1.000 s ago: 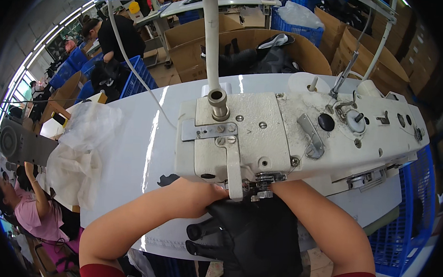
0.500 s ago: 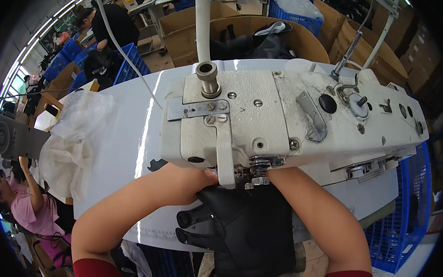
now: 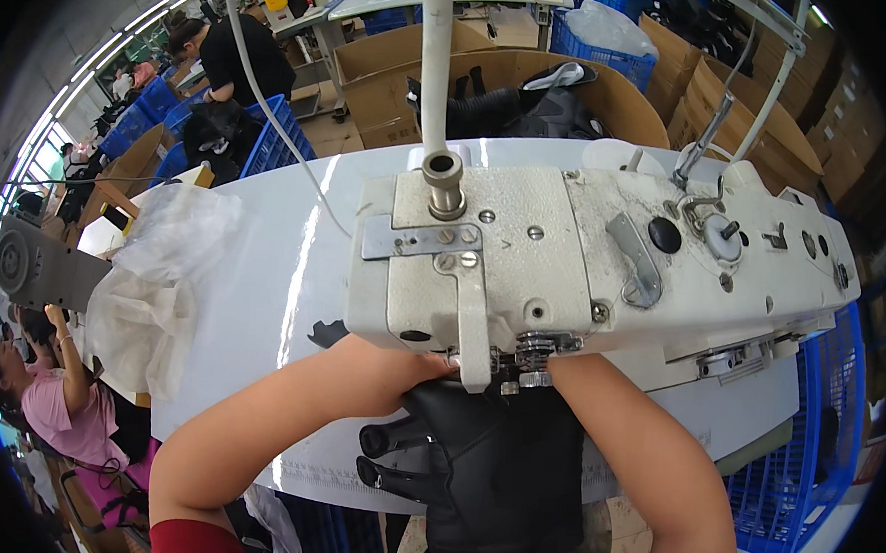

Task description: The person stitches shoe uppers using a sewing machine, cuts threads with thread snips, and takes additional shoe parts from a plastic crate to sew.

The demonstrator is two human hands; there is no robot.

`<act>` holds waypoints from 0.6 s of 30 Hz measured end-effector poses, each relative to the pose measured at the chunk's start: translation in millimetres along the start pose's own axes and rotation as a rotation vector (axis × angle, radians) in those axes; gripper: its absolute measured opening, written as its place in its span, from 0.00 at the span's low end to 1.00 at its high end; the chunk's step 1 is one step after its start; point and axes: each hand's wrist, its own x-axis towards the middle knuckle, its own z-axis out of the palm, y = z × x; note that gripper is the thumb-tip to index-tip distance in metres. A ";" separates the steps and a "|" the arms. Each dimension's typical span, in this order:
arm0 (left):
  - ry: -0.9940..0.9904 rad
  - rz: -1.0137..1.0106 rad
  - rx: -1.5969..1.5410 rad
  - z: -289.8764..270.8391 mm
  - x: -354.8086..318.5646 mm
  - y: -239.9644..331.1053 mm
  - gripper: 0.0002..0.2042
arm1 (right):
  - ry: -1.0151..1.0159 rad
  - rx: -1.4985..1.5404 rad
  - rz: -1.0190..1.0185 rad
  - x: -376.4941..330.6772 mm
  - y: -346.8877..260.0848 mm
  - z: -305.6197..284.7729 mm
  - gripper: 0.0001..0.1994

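A black, leather-like padded piece (image 3: 512, 480) hangs over the table's near edge. Two tubular tabs (image 3: 393, 459) with shiny dark parts stick out from its left side. Its far end passes under the head of a white sewing machine (image 3: 493, 269). My left hand (image 3: 413, 367) reaches in at the left of the needle area and touches the piece's far end; its fingertips are largely hidden by the machine. My right forearm (image 3: 635, 437) runs up along the piece's right side, and the right hand is out of sight behind the machine head.
A small dark scrap (image 3: 328, 333) lies on the white table (image 3: 251, 317). Crumpled translucent sheeting (image 3: 146, 306) is at the left. Blue crates (image 3: 790, 445) stand at the right, and a cardboard box (image 3: 371, 123) with black pieces stands behind. Two co-workers are at the left.
The whole view has shifted, so the machine and table sit a little lower and further right. My left hand stays beside the needle area, and the black piece hangs slightly straighter.
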 end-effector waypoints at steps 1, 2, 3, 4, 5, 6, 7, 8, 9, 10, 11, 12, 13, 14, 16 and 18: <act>-0.006 -0.003 0.017 1.4 -0.1 -0.9 0.27 | 0.001 0.000 -0.001 -0.5 0.2 -0.5 0.25; 0.020 0.021 0.026 3.3 0.1 -1.7 0.27 | 0.001 0.000 0.000 -0.8 -0.1 -0.4 0.25; 0.027 0.029 0.036 4.8 0.6 -2.7 0.28 | 0.002 0.000 0.000 -1.3 0.0 -0.8 0.25; 0.083 0.062 -0.039 5.9 3.8 -5.0 0.27 | 0.000 0.000 -0.001 -1.5 -0.4 -0.7 0.25; 0.085 0.057 -0.036 6.8 3.0 -6.3 0.27 | 0.004 0.001 0.002 -1.6 -0.5 -0.7 0.25; 0.105 0.079 -0.019 7.6 2.8 -7.4 0.26 | 0.004 0.001 -0.001 -1.2 -0.7 -0.6 0.25; 0.121 0.101 -0.007 8.7 2.1 -8.1 0.25 | 0.002 0.005 -0.001 -1.7 -0.7 -0.6 0.25; 0.121 0.100 -0.007 9.3 2.3 -9.4 0.25 | -0.002 0.004 -0.001 -0.8 -1.0 -0.2 0.25; 0.168 0.122 0.016 9.6 2.7 -10.7 0.24 | -0.003 0.008 0.002 -1.2 -1.0 -0.2 0.25; 0.234 0.159 0.019 10.1 3.0 -11.9 0.24 | 0.001 0.007 0.000 -0.6 -1.0 0.0 0.25; 0.212 0.144 0.036 10.6 2.8 -12.9 0.24 | 0.003 0.008 0.001 -0.4 -0.7 -0.2 0.25; 0.219 0.154 0.059 10.8 2.5 -14.1 0.23 | 0.008 0.008 0.002 -0.2 -0.8 -0.3 0.25; 0.224 0.163 0.081 11.5 2.2 -14.8 0.23 | 0.004 0.008 0.003 0.0 -0.7 -0.6 0.25; 0.223 0.162 0.079 12.4 2.0 -15.0 0.23 | 0.007 0.007 0.006 -0.2 -1.0 -0.9 0.25; 0.213 0.132 0.073 13.5 2.0 -15.7 0.24 | 0.009 0.006 0.008 0.8 -1.2 -1.3 0.26; 0.209 0.121 0.089 13.1 1.7 -16.1 0.24 | 0.011 0.005 0.009 2.6 -1.5 -1.2 0.26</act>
